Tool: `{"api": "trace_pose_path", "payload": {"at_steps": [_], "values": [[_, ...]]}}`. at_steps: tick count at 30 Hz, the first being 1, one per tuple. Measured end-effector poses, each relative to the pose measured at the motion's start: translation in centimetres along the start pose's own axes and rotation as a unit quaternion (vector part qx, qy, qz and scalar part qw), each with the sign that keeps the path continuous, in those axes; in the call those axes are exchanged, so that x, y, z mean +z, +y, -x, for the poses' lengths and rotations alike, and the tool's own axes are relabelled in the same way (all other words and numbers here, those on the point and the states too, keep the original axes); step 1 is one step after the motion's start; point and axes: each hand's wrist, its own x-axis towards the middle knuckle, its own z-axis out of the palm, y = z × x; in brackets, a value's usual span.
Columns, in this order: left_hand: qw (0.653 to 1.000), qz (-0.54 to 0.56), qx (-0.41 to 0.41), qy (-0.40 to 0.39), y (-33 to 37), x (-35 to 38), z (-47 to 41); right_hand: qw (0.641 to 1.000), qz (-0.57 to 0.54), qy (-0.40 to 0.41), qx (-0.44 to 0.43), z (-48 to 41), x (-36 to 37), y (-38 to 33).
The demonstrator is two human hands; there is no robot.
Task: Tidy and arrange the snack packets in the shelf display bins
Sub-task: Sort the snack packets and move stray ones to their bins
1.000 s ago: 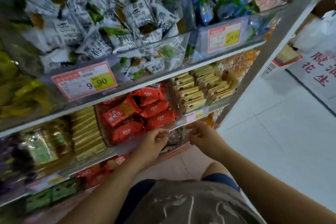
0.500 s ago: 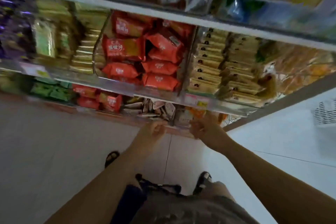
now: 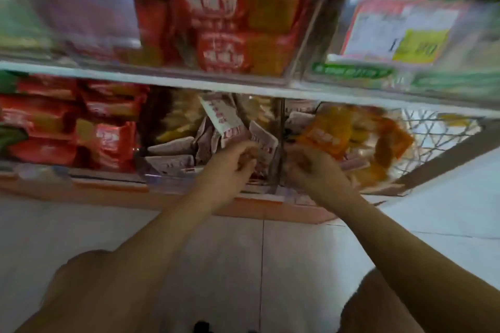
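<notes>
View: lower and closer than half a second ago, and blurred.
Left hand (image 3: 234, 161): has moved from the shelf edge into the middle bin (image 3: 167, 180), with its fingers curled round a pale packet (image 3: 266, 140).
Right hand (image 3: 311, 170): now in the right bin (image 3: 384, 188), just across the divider (image 3: 278, 159). It is clenched against an orange packet (image 3: 323, 136), and I cannot tell if it grasps it.
Packets: pale ones are heaped in the middle bin and orange ones in the right bin. Red packets (image 3: 108, 140) lie to the left.
</notes>
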Motion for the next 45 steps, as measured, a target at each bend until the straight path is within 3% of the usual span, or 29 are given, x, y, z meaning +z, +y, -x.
{"api": "trace_pose_path", "payload": {"at_steps": [9,12,17,26,32,41,45], "values": [[0.979,-0.069,0.172,0.083,-3.9,3.4,0.8,0.985,0.035,0.119,-0.119,0.8,4.0,3.8],[0.972,-0.116,0.185,0.087,-4.0,4.1,1.5,0.977,0.064,0.123,-0.16,2.0,4.3,3.9],[0.97,-0.144,0.184,0.071,-3.7,4.0,4.9,0.968,0.14,0.134,-0.159,6.3,3.8,3.9],[0.969,-0.157,0.165,0.095,-2.8,2.2,8.8,0.96,0.162,0.191,-0.121,11.1,1.4,5.5],[0.963,-0.171,0.168,0.123,-2.9,1.6,5.3,0.948,0.192,0.25,-0.048,5.8,-0.8,6.8],[0.936,-0.221,0.188,0.201,-4.0,0.7,0.1,0.961,0.182,0.201,0.06,-0.2,-1.4,7.7],[0.937,-0.236,0.175,0.188,-4.5,0.7,-1.8,0.954,0.158,0.249,0.058,-1.2,-1.7,8.2]]}}
